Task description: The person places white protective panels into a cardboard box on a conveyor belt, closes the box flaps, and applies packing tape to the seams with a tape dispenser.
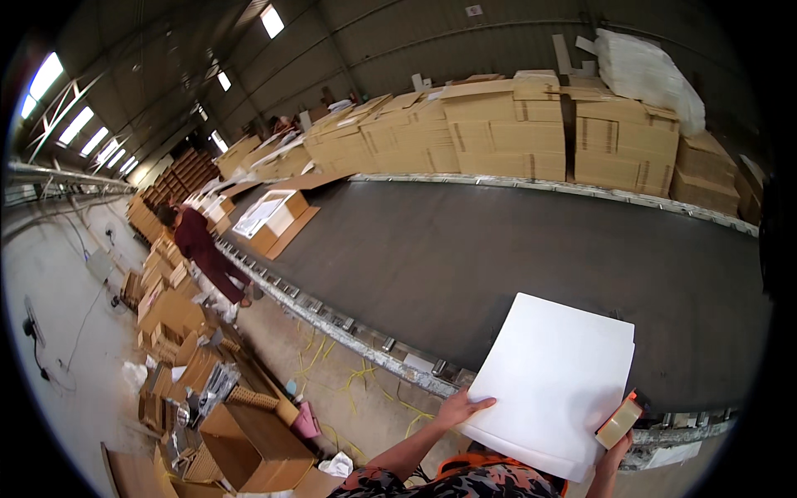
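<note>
Operator: With the clock centred on the view, what lies to the left?

Coach: A co-worker (203, 249) stands at nine, well apart from you. A box (257, 448) gapes at seven, and a carton (278, 220) sits on the belt (448, 249) between nine and ten.

Operator: And the left hand?

Coach: Your left hand (458, 409) is between five and six, pinching the sheet (552, 382) by its left edge, thumb on top. Your fingers are hidden underneath, so I can't tell how far they reach. I'd spread them flat and go easy with the thumb; the sheet looks light and could dent.

Operator: Where is the sheet?

Coach: Between four and five, its far end over the belt, its near edge by your body. I can't tell whether it rests on the belt. I'd hold it level so the near corners don't bend.

Operator: The right hand?

Coach: Your right hand (616, 452), also between four and five, is wrapped round the tape (619, 422), just beside the sheet's right edge. Whether it bears any weight, I can't tell. I'd angle the tape outward so it doesn't snag.
</note>
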Demonstrator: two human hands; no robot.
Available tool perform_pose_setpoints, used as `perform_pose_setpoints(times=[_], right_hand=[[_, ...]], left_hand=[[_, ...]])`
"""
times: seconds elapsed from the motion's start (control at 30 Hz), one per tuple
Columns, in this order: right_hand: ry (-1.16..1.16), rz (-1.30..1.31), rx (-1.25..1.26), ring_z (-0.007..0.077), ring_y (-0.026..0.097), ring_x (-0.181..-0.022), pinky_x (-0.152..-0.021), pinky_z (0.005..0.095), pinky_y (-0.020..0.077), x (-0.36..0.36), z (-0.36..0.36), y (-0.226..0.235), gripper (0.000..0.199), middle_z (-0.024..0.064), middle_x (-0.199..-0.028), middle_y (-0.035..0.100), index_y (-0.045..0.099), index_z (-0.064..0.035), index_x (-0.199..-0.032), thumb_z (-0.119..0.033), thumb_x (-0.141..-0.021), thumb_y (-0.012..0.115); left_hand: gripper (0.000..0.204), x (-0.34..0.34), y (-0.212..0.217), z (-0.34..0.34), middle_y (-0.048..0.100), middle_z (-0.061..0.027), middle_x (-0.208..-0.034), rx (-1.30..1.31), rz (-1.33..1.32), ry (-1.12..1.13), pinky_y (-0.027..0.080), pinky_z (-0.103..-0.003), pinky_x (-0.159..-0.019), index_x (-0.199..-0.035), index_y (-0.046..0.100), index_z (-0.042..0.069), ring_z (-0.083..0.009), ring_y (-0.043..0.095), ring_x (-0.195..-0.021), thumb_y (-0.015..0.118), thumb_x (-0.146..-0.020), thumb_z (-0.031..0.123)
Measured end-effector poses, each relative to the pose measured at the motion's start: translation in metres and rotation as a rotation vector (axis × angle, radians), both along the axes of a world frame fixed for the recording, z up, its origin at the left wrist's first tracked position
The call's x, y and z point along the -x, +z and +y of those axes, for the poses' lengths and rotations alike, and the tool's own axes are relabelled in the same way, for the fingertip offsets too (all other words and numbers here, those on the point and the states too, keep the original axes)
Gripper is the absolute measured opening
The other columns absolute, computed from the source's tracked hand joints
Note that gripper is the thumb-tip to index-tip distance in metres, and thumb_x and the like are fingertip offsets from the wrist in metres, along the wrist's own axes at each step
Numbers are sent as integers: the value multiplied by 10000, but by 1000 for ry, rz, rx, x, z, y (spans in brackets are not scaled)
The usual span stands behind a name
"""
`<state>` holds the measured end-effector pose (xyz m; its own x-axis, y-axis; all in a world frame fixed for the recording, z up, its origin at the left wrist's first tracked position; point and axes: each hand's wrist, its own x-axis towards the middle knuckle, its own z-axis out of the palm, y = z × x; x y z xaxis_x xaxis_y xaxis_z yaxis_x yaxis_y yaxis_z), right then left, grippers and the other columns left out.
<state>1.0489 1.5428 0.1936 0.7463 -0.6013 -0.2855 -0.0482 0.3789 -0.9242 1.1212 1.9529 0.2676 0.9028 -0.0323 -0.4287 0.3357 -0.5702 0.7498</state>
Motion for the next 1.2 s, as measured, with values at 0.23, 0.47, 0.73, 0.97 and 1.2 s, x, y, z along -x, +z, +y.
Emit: perform_pose_setpoints(times=[0.23,0.47,0.73,0.97,1.2], right_hand=[[201,17,-49,193,597,-887,-767,340,466,-48,7,2,368,57,-984,610,538,-69,-1145,-279,-843,522],[352,-83,8,160,606,-916,-791,314,478,-56,4,-9,327,34,-994,612,540,-88,-1153,-239,-868,482],[243,-185,-139,177,581,-1000,-838,320,470,-49,-1,-20,380,44,-1074,587,502,-83,-1206,-286,-884,484],[353,-103,-44,182,576,-944,-780,324,470,-58,-1,-26,395,48,-1076,571,485,-76,-1207,-290,-875,487],[254,-245,-68,174,583,-921,-758,319,489,-47,-8,-9,382,47,-1064,578,466,-74,-1230,-219,-877,451]], left_hand=[[891,22,-15,14,603,-216,-1153,-54,93,168,439,-388,-936,-1238,533,21,-319,580,-1088,609,-688,718],[872,36,-8,20,635,-211,-1088,-70,-7,262,474,-394,-878,-1218,547,29,-345,615,-1013,608,-688,719],[826,45,16,8,638,-221,-1071,-19,-122,378,483,-405,-840,-1174,575,12,-336,632,-965,639,-690,679],[805,57,-39,11,633,-225,-1084,-96,76,358,471,-408,-876,-1149,579,-9,-348,610,-1018,648,-700,656],[810,62,-10,1,636,-208,-1091,85,-26,424,471,-389,-871,-1218,556,25,-333,614,-1016,674,-686,625]])
